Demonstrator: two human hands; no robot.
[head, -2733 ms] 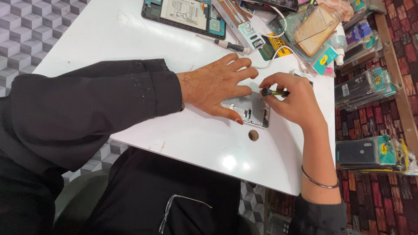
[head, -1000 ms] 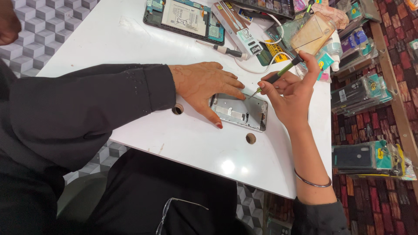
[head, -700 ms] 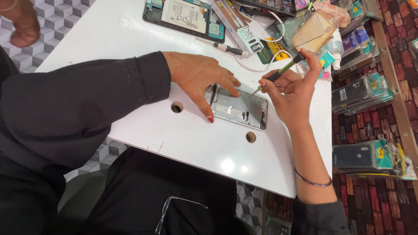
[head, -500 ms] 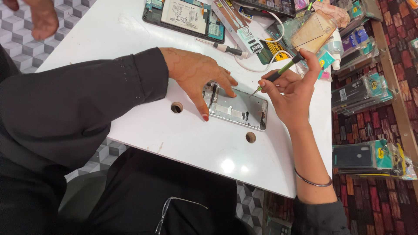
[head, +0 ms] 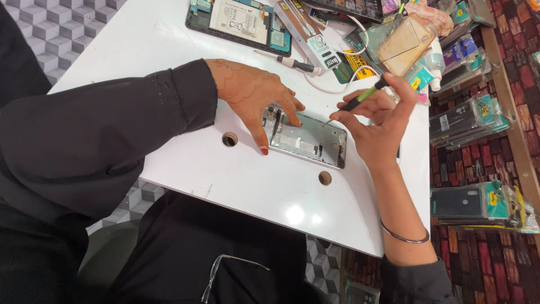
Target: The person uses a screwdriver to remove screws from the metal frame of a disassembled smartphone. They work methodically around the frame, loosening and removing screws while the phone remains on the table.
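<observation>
A silver phone frame [head: 306, 139] lies flat on the white table [head: 169, 50], its inside facing up. My left hand [head: 253, 93] presses on the frame's left end, fingers spread, thumb down its near-left corner. My right hand [head: 378, 121] hovers at the frame's right end and pinches a thin green-and-black screwdriver [head: 360, 98]. The tool slants down-left, its metal tip just above the frame's upper right part.
An opened tablet [head: 239, 21] with its battery showing lies at the table's far edge. Beside it are a second screwdriver [head: 289, 62], a white cable [head: 337, 84], tools and packets. Two round holes [head: 229, 139] pierce the tabletop. Packaged phone cases [head: 472, 115] lie on the patterned floor to the right.
My left hand slid off the frame's middle to its left end, uncovering the frame. My right hand lifted the screwdriver off the frame and holds it raised. A person's hand at top left left the view.
</observation>
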